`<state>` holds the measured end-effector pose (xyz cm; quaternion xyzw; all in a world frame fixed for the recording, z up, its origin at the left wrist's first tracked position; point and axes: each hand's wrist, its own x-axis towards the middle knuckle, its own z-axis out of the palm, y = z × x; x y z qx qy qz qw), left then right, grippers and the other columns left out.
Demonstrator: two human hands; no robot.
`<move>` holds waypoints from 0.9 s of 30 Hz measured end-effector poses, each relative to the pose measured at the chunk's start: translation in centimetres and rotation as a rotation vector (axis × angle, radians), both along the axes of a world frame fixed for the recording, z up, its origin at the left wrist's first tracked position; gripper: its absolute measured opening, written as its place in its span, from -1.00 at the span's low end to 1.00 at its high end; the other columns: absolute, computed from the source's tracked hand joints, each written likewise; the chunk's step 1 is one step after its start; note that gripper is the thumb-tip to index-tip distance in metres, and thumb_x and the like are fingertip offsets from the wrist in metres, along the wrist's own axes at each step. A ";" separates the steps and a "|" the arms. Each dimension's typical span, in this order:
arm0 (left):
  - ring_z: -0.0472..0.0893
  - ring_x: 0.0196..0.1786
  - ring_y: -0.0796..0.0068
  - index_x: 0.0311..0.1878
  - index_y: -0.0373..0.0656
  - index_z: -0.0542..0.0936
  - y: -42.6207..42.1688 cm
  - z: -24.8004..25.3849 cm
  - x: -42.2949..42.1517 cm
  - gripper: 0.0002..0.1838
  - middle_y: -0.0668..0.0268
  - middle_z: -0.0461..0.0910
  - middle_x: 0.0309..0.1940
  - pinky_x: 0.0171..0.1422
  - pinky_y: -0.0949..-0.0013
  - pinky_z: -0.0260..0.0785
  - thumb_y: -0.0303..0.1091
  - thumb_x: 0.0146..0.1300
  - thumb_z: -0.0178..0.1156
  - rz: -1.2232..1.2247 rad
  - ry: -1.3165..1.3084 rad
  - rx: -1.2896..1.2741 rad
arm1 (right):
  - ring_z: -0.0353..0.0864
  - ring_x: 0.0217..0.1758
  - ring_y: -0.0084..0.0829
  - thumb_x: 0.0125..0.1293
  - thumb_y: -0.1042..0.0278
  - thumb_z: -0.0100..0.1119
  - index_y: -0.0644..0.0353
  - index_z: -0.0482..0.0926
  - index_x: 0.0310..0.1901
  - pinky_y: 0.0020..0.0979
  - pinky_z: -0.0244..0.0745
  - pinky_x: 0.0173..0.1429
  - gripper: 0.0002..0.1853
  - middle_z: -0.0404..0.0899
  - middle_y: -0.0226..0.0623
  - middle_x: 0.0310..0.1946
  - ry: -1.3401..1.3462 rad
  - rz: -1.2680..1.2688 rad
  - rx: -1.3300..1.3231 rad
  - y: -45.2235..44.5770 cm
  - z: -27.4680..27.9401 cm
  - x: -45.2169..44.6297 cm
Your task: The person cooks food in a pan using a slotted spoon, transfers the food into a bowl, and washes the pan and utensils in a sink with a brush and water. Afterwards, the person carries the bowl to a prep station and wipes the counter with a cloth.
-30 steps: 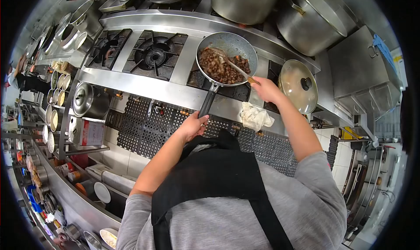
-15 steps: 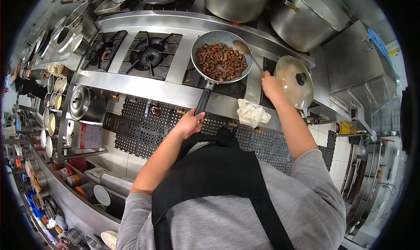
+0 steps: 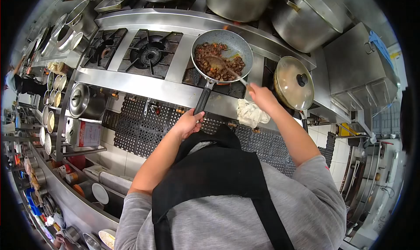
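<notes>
On the stove [image 3: 131, 79], right of two burners [image 3: 151, 55]: frying pan [image 3: 241, 46], holding browned chopped food [image 3: 204, 53].
Left hand [image 3: 189, 123]: closed around the near end of the pan's black handle [image 3: 203, 99].
Right hand [image 3: 261, 97]: grasping a stirring utensil [image 3: 241, 80], its head in the food.
Right of the pan: glass lid [image 3: 289, 89].
Near edge of the stove, right: crumpled pale cloth [image 3: 251, 113].

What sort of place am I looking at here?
Most likely a commercial kitchen: a long steel range with several burners, big metal pots along its far side, and a perforated floor mat.
</notes>
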<state>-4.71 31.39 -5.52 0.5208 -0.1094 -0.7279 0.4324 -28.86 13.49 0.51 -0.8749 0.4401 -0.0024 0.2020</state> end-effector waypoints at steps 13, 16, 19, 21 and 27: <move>0.23 -0.62 0.69 -0.24 -0.09 0.29 -0.2 0.3 0.2 -0.86 0.44 0.29 -0.51 -0.63 0.57 0.04 -0.32 0.34 0.03 -0.008 -0.032 0.008 | 0.57 -0.16 0.03 0.27 0.23 0.05 0.22 0.37 0.17 -0.17 0.47 -0.07 -0.54 0.56 0.09 -0.16 -0.132 -0.329 0.361 -7.3 -2.3 1.6; 0.23 -0.61 0.70 -0.24 -0.09 0.30 -0.2 0.5 0.1 -0.87 0.43 0.30 -0.50 -0.61 0.58 0.04 -0.32 0.34 0.03 -0.001 -0.043 0.012 | 0.56 -0.13 0.01 0.26 0.23 0.06 0.14 0.38 0.17 -0.18 0.46 -0.03 -0.56 0.57 0.04 -0.16 -0.113 0.100 0.023 -7.4 -1.1 -1.5; 0.23 -0.61 0.70 -0.24 -0.09 0.31 -0.2 0.6 0.1 -0.87 0.44 0.30 -0.50 -0.61 0.58 0.05 -0.32 0.34 0.04 0.005 -0.039 0.021 | 0.56 -0.20 0.02 0.26 0.23 0.05 0.07 0.40 0.16 -0.14 0.47 -0.08 -0.57 0.58 0.02 -0.23 -0.111 0.202 -0.032 -4.7 2.1 -4.6; 0.23 -0.61 0.70 -0.24 -0.09 0.31 -0.1 0.5 0.1 -0.87 0.44 0.30 -0.50 -0.61 0.58 0.06 -0.32 0.34 0.04 0.006 -0.042 0.016 | 0.57 -0.21 0.01 0.26 0.23 0.04 0.05 0.40 0.15 -0.13 0.47 -0.08 -0.59 0.58 0.01 -0.23 0.047 0.149 -0.025 -3.4 4.3 -4.7; 0.24 -0.60 0.70 -0.24 -0.10 0.32 -0.1 0.9 0.0 -0.87 0.45 0.31 -0.50 -0.61 0.58 0.07 -0.33 0.34 0.05 0.001 -0.066 0.020 | 0.60 -0.27 -0.03 0.28 0.23 0.00 0.09 0.41 0.08 -0.06 0.50 -0.18 -0.65 0.60 -0.02 -0.34 0.205 -0.012 -0.193 -5.5 3.9 -2.9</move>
